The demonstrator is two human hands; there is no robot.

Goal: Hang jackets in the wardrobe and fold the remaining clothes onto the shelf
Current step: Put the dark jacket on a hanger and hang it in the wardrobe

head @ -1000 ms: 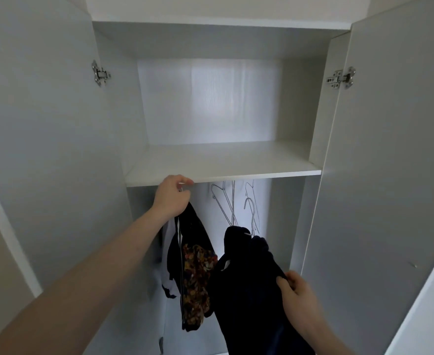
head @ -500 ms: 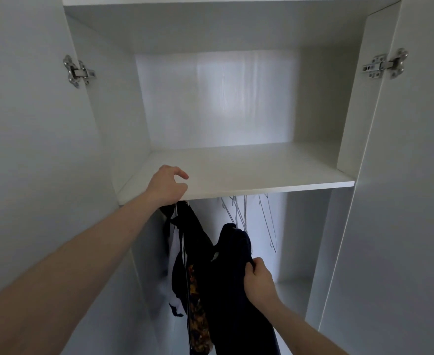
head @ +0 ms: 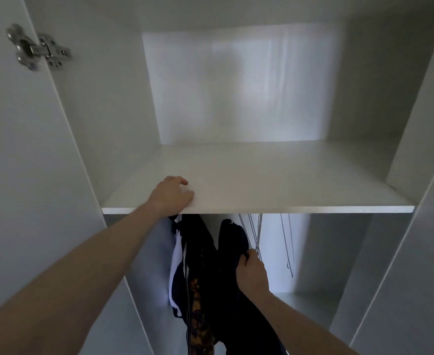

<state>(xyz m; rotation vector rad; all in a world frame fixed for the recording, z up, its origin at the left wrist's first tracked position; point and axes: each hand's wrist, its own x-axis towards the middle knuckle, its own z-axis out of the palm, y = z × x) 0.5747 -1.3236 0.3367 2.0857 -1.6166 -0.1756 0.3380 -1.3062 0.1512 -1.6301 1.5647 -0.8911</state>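
Note:
My left hand rests on the front edge of the white shelf, fingers curled over its top. Below the shelf my right hand grips the shoulder of a dark navy jacket that hangs under the shelf. To its left hangs a dark jacket with a floral lining, and a navy-and-white garment hangs beside that. The rail and the hanger hooks are hidden by the shelf.
Several bare wire hangers hang right of the jackets. The wardrobe doors stand open on both sides, with a metal hinge at upper left. The wardrobe floor shows at lower right.
The view has moved closer to the wardrobe. My left hand has come up from under the shelf edge onto its top. My right hand has carried the navy jacket inward and upward.

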